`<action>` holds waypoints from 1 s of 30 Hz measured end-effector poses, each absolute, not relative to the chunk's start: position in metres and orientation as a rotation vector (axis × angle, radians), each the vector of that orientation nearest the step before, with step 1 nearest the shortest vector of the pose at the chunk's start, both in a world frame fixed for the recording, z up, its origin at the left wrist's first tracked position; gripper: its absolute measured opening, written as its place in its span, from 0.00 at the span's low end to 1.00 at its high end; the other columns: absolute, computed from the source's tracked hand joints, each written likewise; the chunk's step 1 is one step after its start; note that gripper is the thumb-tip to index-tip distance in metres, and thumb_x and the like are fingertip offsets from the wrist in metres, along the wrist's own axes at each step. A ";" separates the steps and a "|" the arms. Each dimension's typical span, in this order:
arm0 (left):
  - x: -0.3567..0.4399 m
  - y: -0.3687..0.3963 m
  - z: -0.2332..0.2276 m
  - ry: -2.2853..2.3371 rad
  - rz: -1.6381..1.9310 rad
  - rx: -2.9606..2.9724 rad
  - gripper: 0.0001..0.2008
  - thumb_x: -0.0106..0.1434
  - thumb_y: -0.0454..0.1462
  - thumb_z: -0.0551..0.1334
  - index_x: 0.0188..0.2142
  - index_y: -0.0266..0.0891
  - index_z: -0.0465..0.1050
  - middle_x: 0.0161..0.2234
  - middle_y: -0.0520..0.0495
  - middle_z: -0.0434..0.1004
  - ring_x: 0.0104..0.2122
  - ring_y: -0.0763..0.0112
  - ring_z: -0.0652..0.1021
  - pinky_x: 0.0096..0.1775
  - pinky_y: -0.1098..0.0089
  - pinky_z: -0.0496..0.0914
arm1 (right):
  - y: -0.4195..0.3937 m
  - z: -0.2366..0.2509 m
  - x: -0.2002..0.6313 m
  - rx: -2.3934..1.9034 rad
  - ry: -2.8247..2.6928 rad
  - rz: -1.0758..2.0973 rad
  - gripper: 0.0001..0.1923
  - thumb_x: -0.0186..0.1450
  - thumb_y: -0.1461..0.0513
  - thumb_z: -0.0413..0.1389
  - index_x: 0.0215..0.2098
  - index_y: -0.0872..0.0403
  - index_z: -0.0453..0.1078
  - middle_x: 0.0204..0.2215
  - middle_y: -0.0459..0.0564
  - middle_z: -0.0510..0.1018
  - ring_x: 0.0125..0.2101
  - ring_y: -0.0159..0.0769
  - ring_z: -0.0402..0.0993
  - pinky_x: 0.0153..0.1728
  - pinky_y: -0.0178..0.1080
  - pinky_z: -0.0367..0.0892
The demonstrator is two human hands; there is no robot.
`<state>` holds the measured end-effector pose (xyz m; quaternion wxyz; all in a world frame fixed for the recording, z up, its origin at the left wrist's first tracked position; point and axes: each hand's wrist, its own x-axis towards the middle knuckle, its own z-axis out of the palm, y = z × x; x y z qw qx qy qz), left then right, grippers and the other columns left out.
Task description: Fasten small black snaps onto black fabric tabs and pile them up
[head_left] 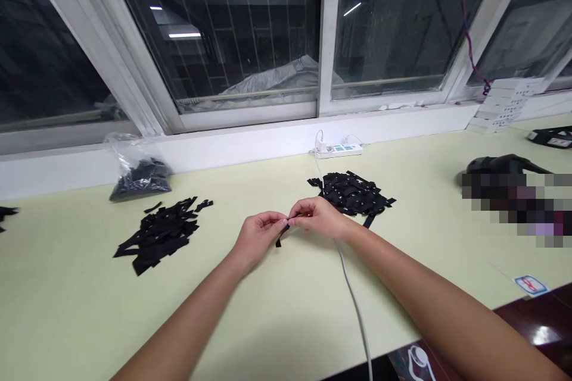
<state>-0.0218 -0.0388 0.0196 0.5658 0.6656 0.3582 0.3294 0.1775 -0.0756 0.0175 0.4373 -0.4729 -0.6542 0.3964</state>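
Over the middle of the pale table, my left hand (260,237) and my right hand (320,218) meet fingertip to fingertip. Both pinch one short black fabric strip (279,243), whose free end hangs down below my left fingers. The part between my fingertips is mostly hidden. Just behind my right hand lies a heap of black strips (355,193) with small light spots on them. Left of my left hand is another heap of black strips (165,232), with a few loose pieces beside it.
A clear plastic bag (140,175) of black pieces leans by the wall. A white power strip (342,150) sits at the back; a white cable (351,286) runs past my right wrist to the front edge. White boxes (504,104) and a black object (496,166) stand right.
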 end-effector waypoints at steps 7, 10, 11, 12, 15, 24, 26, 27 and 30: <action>-0.018 -0.039 0.017 0.885 0.779 1.496 0.17 0.54 0.48 0.70 0.36 0.37 0.80 0.35 0.44 0.81 0.35 0.65 0.77 0.39 0.66 0.70 | -0.075 0.015 0.178 -1.206 -1.655 0.940 0.12 0.59 0.54 0.62 0.34 0.54 0.77 0.28 0.46 0.78 0.28 0.31 0.70 0.31 0.34 0.64; -0.017 -0.039 0.017 0.906 0.756 1.474 0.16 0.55 0.48 0.69 0.35 0.37 0.79 0.33 0.44 0.81 0.34 0.65 0.78 0.36 0.67 0.69 | -0.076 0.014 0.178 -1.222 -1.675 0.933 0.11 0.60 0.54 0.62 0.35 0.53 0.78 0.29 0.46 0.79 0.29 0.32 0.71 0.32 0.35 0.65; -0.018 -0.039 0.017 0.909 0.742 1.470 0.17 0.56 0.48 0.69 0.35 0.37 0.79 0.33 0.44 0.80 0.33 0.65 0.78 0.35 0.68 0.69 | -0.076 0.014 0.178 -1.227 -1.679 0.930 0.10 0.60 0.55 0.62 0.35 0.53 0.78 0.29 0.46 0.79 0.29 0.32 0.71 0.32 0.35 0.65; -0.018 -0.038 0.017 0.907 0.728 1.473 0.17 0.57 0.48 0.68 0.35 0.37 0.79 0.32 0.44 0.80 0.33 0.66 0.77 0.34 0.68 0.68 | -0.075 0.014 0.178 -1.230 -1.682 0.922 0.10 0.60 0.55 0.62 0.35 0.53 0.78 0.28 0.46 0.79 0.29 0.31 0.71 0.32 0.35 0.64; -0.020 -0.037 0.016 0.885 0.700 1.511 0.16 0.58 0.48 0.67 0.36 0.37 0.80 0.33 0.45 0.80 0.32 0.67 0.76 0.35 0.68 0.67 | -0.075 0.015 0.178 -1.238 -1.684 0.885 0.10 0.60 0.54 0.62 0.34 0.53 0.78 0.27 0.45 0.78 0.28 0.30 0.69 0.30 0.34 0.63; -0.020 -0.036 0.017 0.844 0.650 1.527 0.17 0.61 0.49 0.65 0.37 0.36 0.78 0.32 0.46 0.78 0.30 0.70 0.73 0.33 0.69 0.65 | -0.075 0.016 0.180 -1.191 -1.637 0.994 0.12 0.60 0.53 0.62 0.34 0.53 0.77 0.30 0.46 0.79 0.30 0.32 0.71 0.35 0.36 0.66; -0.020 -0.035 0.016 0.829 0.642 1.514 0.17 0.61 0.49 0.65 0.36 0.36 0.77 0.30 0.46 0.76 0.28 0.70 0.72 0.32 0.69 0.64 | -0.074 0.016 0.180 -1.193 -1.635 1.005 0.11 0.60 0.54 0.62 0.34 0.54 0.77 0.30 0.46 0.79 0.31 0.32 0.72 0.35 0.36 0.67; -0.020 -0.035 0.016 0.835 0.645 1.505 0.17 0.61 0.49 0.65 0.36 0.36 0.77 0.29 0.47 0.76 0.28 0.71 0.71 0.32 0.69 0.64 | -0.074 0.017 0.181 -1.191 -1.629 1.009 0.11 0.60 0.55 0.62 0.34 0.54 0.76 0.30 0.47 0.79 0.31 0.32 0.72 0.35 0.36 0.67; -0.019 -0.033 0.015 0.897 0.700 1.470 0.17 0.59 0.49 0.66 0.36 0.36 0.76 0.30 0.48 0.76 0.27 0.72 0.72 0.32 0.70 0.64 | -0.078 0.024 0.182 -1.143 -1.600 1.081 0.12 0.59 0.54 0.64 0.35 0.54 0.76 0.30 0.46 0.79 0.30 0.31 0.72 0.34 0.35 0.68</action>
